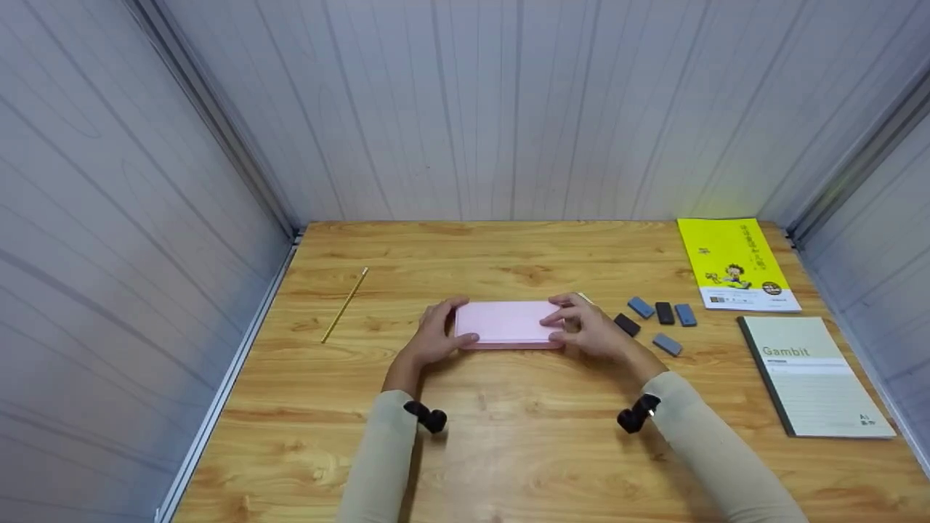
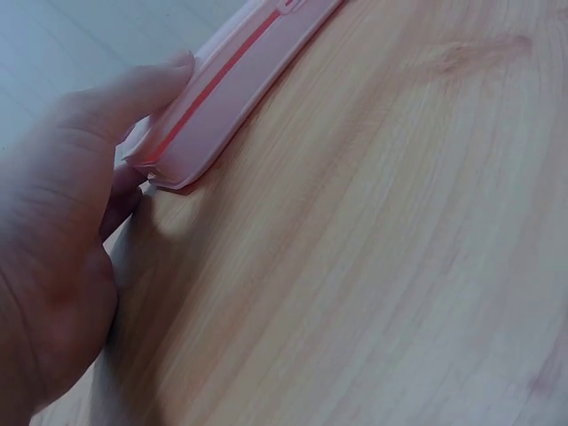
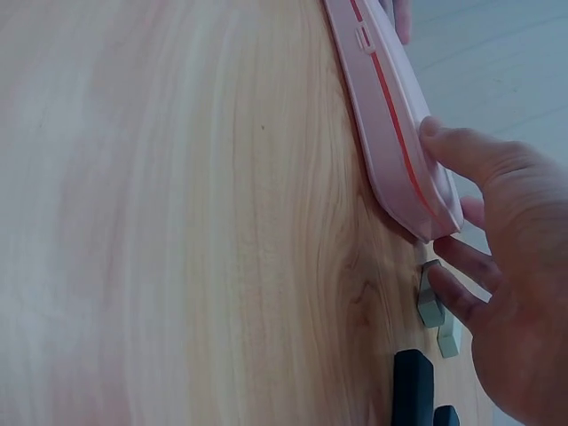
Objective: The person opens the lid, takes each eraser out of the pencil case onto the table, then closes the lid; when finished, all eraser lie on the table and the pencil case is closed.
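Note:
A pink pencil case (image 1: 508,322) lies flat on the wooden table. In both wrist views its red zipper line (image 2: 217,80) and zipper pull (image 3: 364,37) show along the near side. My left hand (image 1: 434,333) holds the case's left end, thumb at the near edge and fingers toward the far side. At the other end, my right hand (image 1: 592,330) grips the case, with its thumb on the near top edge and fingers over the top and end. Some fingertips of the left hand are hidden behind the case.
A gold pencil (image 1: 345,305) lies at the left. Right of the case are several blue, grey and black erasers (image 1: 665,313). Farther right lie a yellow booklet (image 1: 734,261) and a Gambit notebook (image 1: 817,378). A small striped item (image 1: 585,298) is partly hidden behind the right hand.

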{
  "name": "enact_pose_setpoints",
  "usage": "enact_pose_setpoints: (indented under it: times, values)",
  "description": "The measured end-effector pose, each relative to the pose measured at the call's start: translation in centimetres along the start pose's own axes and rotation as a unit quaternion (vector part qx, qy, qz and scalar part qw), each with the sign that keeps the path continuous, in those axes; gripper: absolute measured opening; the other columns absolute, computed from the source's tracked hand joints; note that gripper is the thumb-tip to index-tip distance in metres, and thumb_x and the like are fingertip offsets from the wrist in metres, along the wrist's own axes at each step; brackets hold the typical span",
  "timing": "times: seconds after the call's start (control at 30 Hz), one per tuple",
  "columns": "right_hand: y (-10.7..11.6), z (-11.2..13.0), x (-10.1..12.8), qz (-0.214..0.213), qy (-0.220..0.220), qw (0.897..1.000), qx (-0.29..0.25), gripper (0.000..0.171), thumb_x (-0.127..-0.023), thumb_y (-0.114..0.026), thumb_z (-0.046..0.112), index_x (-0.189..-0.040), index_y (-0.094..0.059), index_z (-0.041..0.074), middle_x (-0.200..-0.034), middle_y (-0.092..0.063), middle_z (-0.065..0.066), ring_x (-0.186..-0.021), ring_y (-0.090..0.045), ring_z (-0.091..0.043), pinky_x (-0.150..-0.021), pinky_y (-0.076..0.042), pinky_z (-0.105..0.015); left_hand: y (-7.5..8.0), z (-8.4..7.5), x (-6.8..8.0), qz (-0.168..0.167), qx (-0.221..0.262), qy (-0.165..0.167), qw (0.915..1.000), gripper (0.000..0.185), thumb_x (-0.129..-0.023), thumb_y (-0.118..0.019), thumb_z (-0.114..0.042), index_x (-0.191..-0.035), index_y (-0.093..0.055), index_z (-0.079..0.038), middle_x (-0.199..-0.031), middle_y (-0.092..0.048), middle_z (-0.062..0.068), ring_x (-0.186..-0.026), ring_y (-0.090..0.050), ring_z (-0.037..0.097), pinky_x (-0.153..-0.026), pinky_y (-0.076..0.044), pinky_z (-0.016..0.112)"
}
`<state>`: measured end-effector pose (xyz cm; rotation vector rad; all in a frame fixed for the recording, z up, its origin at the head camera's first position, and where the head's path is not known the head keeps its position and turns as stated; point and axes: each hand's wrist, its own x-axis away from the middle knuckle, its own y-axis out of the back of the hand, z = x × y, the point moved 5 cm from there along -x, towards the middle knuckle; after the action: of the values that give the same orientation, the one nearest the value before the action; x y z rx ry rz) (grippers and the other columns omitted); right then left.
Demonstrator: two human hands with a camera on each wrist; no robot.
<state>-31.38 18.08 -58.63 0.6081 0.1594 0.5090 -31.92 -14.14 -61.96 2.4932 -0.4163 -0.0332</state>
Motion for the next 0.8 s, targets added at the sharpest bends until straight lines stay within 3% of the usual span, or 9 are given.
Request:
enact_pose_setpoints:
  times: [0.53,0.8]
  values:
    - [-0.17,-0.39,-0.12,0.019,0.033,0.999,0.003,0.031,-0.105,-0.078,0.015,-0.136,-0.081,0.010,-0.170,-0.044,-0.024,-0.160,-0.039,-0.053,-0.129,-0.032,-0.076,0.02,-0.15,0.15,0.005,0.008,0.019,0.9998,0.079,-0.099,-0.087,-0.037,-0.167,-0.050,-0.020,-0.177,-0.047,0.010,-0.163,-0.035,0.035,-0.140,-0.024,0.060]
    - [-0.08,-0.39,-0.06,0.028,0.027,0.999,0.026,0.032,-0.107,-0.078,0.020,-0.139,-0.079,0.017,-0.172,-0.041,-0.023,-0.161,-0.038,-0.053,-0.130,-0.031,-0.078,-0.06,-0.09,0.18,0.002,0.011,0.028,0.9996,0.081,-0.097,-0.090,-0.037,-0.167,-0.051,-0.022,-0.177,-0.046,0.010,-0.165,-0.034,0.036,-0.140,-0.024,0.061]
